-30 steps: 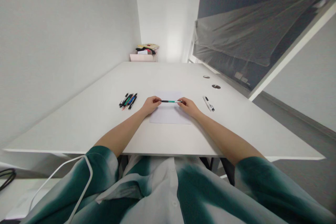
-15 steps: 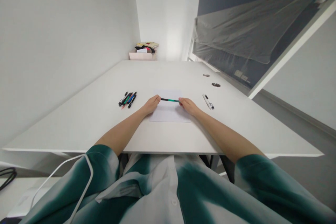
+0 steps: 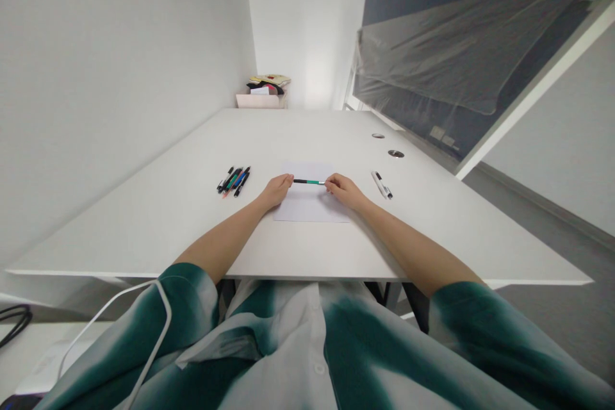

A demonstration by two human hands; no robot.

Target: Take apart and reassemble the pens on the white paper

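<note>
A black and green pen [image 3: 309,182] lies level between my two hands, above a sheet of white paper [image 3: 311,210]. My left hand [image 3: 277,190] is closed around its black end. At the other end, where a pale bit shows, the fingertips of my right hand [image 3: 344,190] pinch it. Both hands rest low over the paper's side edges. The pen's outermost tips are hidden in my fingers.
Several pens [image 3: 234,181] lie bunched to the left of the paper. White pens with black parts [image 3: 382,185] lie to the right. Farther off are two round table grommets [image 3: 396,154], a box of items [image 3: 258,101] and a plastic-covered dark panel [image 3: 432,64].
My right hand has shifted its grip slightly, its knuckles a bit higher, and a pale part of the pen now shows beside its fingertips. My left hand stays nearly still.
</note>
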